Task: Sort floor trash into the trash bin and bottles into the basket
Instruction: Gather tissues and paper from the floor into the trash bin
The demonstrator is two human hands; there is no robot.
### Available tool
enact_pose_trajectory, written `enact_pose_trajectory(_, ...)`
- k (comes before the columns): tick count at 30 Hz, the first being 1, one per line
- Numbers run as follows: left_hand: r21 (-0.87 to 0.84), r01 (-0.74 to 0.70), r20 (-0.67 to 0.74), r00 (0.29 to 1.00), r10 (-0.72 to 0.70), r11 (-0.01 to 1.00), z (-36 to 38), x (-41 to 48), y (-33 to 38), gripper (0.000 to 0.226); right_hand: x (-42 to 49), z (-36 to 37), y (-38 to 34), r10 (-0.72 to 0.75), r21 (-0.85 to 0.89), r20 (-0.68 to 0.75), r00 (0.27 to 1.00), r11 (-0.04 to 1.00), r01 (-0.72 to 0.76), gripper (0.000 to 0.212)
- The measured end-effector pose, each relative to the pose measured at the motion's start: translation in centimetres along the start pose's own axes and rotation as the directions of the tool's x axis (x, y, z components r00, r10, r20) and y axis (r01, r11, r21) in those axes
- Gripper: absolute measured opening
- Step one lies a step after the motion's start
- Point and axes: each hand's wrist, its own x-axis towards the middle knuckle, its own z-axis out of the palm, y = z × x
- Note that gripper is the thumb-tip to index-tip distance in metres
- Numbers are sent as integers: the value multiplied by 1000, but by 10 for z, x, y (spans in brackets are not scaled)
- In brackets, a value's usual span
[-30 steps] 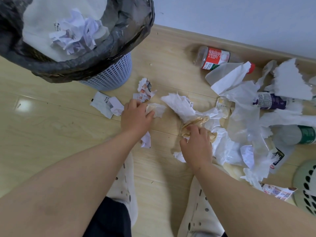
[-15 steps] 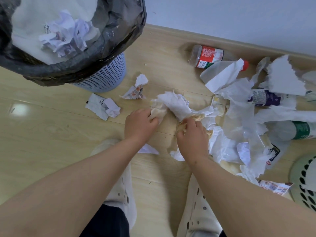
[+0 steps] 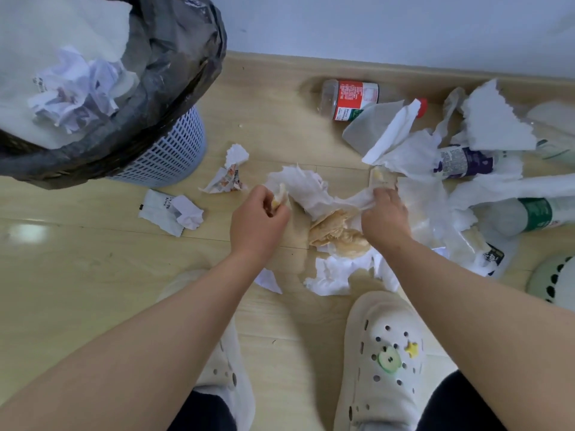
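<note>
While my left hand [image 3: 258, 213] and right hand [image 3: 384, 213] each clutch an end of the tissue [image 3: 311, 188], it runs sideways between them. Meanwhile the trash bin [image 3: 174, 154] sits up-left, closer to my left.

Below me the floor [image 3: 93, 275] was pale, glossy wood-look boards with thin seams running across. A soft patch of light [image 3: 26, 233] shone on it at my left. Ahead, a baseboard [image 3: 280, 62] of the same tan met a plain wall [image 3: 373, 23], bluish white, smooth and softly lit.
</note>
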Motion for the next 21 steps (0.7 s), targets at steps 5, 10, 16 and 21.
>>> enact_pose_trajectory(5,-15,54,45,998,-53,998,-1,-2,-11,11,-18,8,-14,-78,-134,94,993,987,90,58)
enact_pose_trajectory(10,44,35,94,995,-39,998,1,-2,-16,28,-41,34,-6,-287,-187,121,950,933,306,66)
enact_pose_trajectory(16,134,49,122,990,-65,990,3,-1,-21,21,-40,39,7,-254,-380,134,958,880,286,59)
enact_pose_trajectory(21,120,82,87,992,-93,989,1,2,-24,20,-37,38,12,-142,-310,61,988,938,154,27)
